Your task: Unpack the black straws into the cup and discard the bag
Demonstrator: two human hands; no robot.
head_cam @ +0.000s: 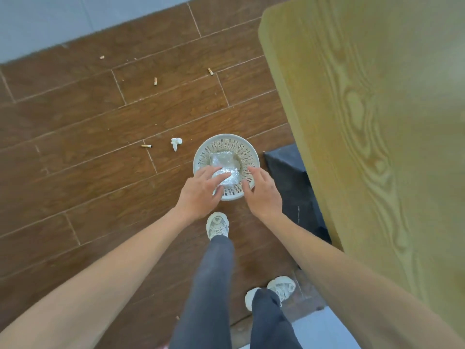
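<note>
The clear bag (224,170) lies crumpled in the white basket (249,152) on the floor – light, soft, slippery, best pinched at a fold. Left hand (201,192) and right hand (263,192) hover above with loose fingers, gripping nothing.

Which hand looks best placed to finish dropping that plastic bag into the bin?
Probably the left hand: its fingers lie on the clear bag over the white basket. The right hand hovers at the rim, apparently not touching the bag.
</note>
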